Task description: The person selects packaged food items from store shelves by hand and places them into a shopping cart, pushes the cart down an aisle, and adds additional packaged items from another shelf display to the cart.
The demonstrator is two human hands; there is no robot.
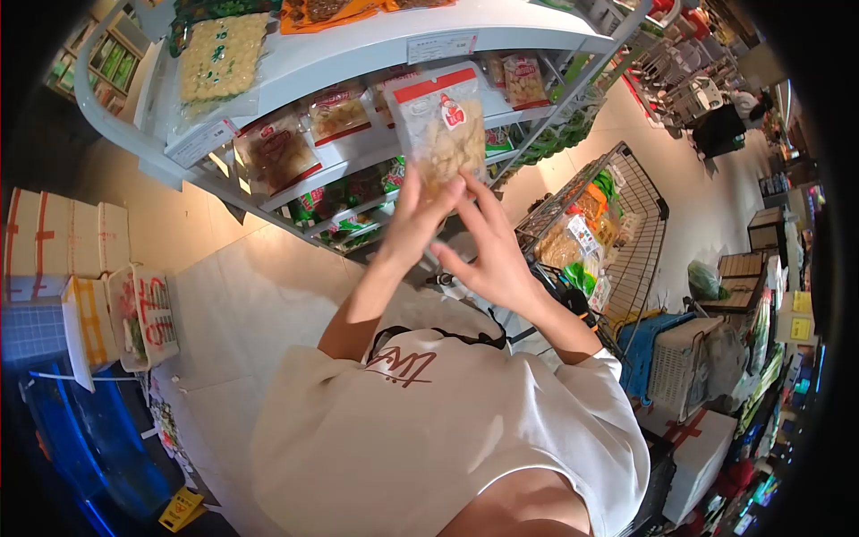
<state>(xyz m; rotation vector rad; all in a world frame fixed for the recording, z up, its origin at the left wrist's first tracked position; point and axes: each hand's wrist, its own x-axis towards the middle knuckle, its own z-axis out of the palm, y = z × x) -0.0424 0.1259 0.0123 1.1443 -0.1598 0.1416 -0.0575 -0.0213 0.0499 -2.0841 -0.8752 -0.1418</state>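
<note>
A clear plastic packet of pale yellow food pieces (pixel 456 143), with a red top band and a red cartoon label, is held upright in front of the shelves. My left hand (pixel 414 215) is closed around its lower end, the thumb across the front. Close beside it, my right hand (pixel 492 246) has its fingers stretched out and its thumb spread away. Its fingertips reach the packet's lower right part; whether they press on it I cannot tell. Behind the packet, similar red-labelled packets (pixel 338 115) lie on the middle shelf.
A white shelf unit (pixel 340 58) with price tags curves across the front. To the right stands a wire shopping cart (pixel 640 224) holding several bagged goods. Stacked cartons (pixel 67 233) and a white basket (pixel 143 318) are at the left. A yellow floor sign (pixel 182 508) lies lower left.
</note>
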